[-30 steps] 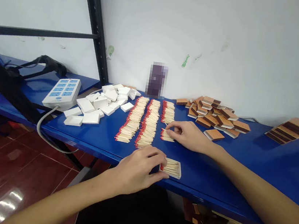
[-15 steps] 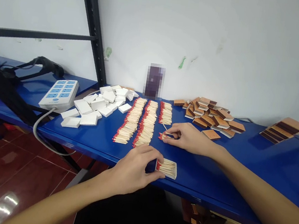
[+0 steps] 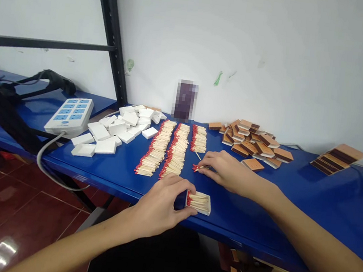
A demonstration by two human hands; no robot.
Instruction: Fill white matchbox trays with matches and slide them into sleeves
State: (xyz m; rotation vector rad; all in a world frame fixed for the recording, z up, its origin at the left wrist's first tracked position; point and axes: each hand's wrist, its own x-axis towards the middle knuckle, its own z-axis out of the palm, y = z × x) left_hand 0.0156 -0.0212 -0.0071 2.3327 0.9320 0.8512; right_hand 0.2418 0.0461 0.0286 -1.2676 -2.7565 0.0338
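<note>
My left hand [image 3: 162, 202] curls round the left end of a small white tray of matches [image 3: 200, 202] near the front edge of the blue table [image 3: 309, 202]. Just behind it, my right hand [image 3: 227, 171] pinches a small bunch of red-tipped matches [image 3: 197, 168] against the tabletop. Three long rows of matches [image 3: 169, 148] lie farther back, the right-hand row shorter. One loose match lies slanted just behind my right hand.
A heap of empty white trays [image 3: 118, 130] lies left of the rows, with a white power strip [image 3: 70, 114] and its cable beyond. Brown matchbox sleeves [image 3: 254, 143] are piled at the right, more stacked far right [image 3: 337, 158]. A black rack post [image 3: 110, 33] rises behind.
My right hand has gathered the small bunch tighter and drawn it a little toward me. The left hand stays on the filled tray. The view has shifted slightly.
</note>
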